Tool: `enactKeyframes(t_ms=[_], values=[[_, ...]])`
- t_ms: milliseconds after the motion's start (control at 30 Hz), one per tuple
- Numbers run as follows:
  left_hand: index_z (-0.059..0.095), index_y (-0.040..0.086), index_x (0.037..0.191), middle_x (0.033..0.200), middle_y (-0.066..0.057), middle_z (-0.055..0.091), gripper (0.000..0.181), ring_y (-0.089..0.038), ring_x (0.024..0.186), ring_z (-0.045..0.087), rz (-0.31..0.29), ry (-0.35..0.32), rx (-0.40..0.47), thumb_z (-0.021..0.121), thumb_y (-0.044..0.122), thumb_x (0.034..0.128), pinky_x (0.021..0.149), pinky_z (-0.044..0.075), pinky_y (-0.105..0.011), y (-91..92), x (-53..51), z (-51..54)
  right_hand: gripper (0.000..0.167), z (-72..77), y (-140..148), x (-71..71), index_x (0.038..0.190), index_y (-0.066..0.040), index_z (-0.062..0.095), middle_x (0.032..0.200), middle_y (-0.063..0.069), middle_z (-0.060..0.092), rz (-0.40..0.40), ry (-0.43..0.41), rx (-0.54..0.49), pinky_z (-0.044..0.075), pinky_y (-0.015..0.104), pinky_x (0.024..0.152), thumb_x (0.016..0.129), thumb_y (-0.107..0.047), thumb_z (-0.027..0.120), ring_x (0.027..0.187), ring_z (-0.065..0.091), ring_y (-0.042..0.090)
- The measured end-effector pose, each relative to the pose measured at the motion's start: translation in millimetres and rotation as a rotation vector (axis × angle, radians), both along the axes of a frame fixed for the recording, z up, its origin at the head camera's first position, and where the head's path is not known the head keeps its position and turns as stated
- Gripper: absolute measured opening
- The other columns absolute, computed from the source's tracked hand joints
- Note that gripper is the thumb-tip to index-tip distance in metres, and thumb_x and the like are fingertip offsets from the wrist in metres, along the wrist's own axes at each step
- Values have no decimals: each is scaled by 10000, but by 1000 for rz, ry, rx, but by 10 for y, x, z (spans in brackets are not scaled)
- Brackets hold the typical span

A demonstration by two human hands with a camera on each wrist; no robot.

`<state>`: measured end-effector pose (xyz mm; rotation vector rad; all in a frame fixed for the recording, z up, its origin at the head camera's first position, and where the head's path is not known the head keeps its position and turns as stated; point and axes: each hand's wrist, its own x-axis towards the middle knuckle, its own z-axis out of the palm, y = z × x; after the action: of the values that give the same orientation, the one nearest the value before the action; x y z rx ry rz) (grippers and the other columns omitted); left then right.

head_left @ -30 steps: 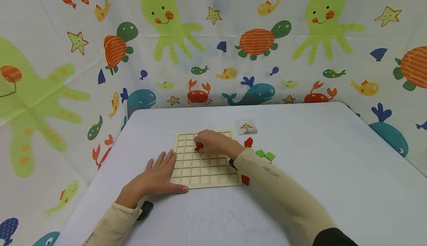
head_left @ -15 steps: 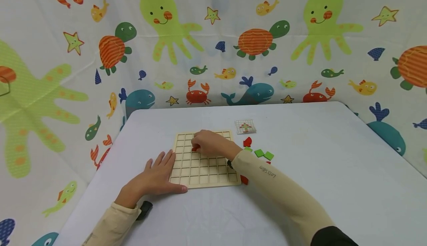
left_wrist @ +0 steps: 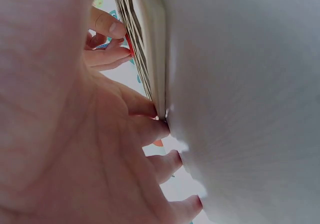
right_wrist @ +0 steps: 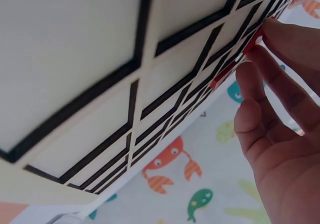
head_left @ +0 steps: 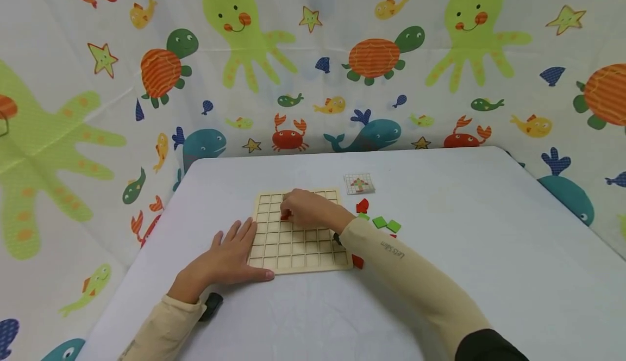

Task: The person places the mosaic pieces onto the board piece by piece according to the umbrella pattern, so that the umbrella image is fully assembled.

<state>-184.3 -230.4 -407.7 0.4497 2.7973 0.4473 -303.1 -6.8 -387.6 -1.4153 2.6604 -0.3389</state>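
A square wooden grid board (head_left: 293,249) lies on the white table. My left hand (head_left: 230,255) is spread flat at its left side, touching the edge and front corner, as the left wrist view also shows with the fingertips (left_wrist: 162,129) on the table. Over the upper left cells, my right hand (head_left: 308,209) pinches a small red tile (right_wrist: 254,41) between thumb and finger, at the board's surface. Close by, a second red piece (right_wrist: 223,76) sits on the grid in the right wrist view. My right hand covers part of the board's upper rows in the head view.
Right of the board lie loose red pieces (head_left: 362,205) and green tiles (head_left: 380,222), partly behind my right sleeve. Another red piece (head_left: 358,261) is by the lower right corner. A card with a printed grid picture (head_left: 359,184) lies behind. A patterned curtain hangs beyond the table.
My right hand has shifted slightly left over the board with the red tile, then stays nearly in place. My left hand keeps its position at the board's edge.
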Motion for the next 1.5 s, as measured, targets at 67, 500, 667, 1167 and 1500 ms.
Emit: enactKeyframes(t_ms=[67, 500, 667, 1167, 1500], values=[[172, -106, 1657, 1732, -311, 156, 1337, -572, 1571, 102, 2, 1, -1, 797, 724, 816, 1170, 79, -806, -2, -1, 17, 191, 18, 10, 2, 1124, -73, 826, 1080, 31, 746, -1, -6, -4, 529, 296, 978, 1008, 10, 698, 1031, 645, 183], [177, -92, 1663, 1734, -301, 162, 1351, -563, 1574, 108, 9, 3, -12, 797, 743, 800, 1170, 87, -806, 5, -18, -22, 244, 53, 237, 20, 1268, -32, 771, 1236, 101, 740, -36, -68, -107, 522, 380, 1058, 1047, -44, 668, 1169, 677, 237], [183, -96, 1660, 1732, -306, 163, 1352, -567, 1571, 111, 12, 10, -16, 808, 733, 795, 1168, 88, -808, 17, -16, -4, 260, 114, 349, 32, 1286, -4, 756, 1266, 130, 735, -58, -71, -141, 520, 403, 1073, 1046, -90, 706, 1198, 672, 270], [207, -105, 1652, 1726, -312, 177, 1348, -574, 1567, 117, 19, 6, -32, 814, 732, 786, 1173, 87, -803, -28, 31, 8, 314, 140, 754, 127, 1338, 28, 712, 1308, 166, 703, -147, -90, -248, 539, 436, 1042, 1055, -105, 696, 1215, 664, 317], [196, -99, 1657, 1733, -303, 165, 1341, -570, 1571, 107, 5, 9, -6, 791, 743, 800, 1179, 77, -797, 9, 6, -24, 348, 175, 1079, 120, 1366, 1, 705, 1317, 167, 703, -286, -91, -235, 553, 452, 1018, 1052, -149, 707, 1174, 655, 317]])
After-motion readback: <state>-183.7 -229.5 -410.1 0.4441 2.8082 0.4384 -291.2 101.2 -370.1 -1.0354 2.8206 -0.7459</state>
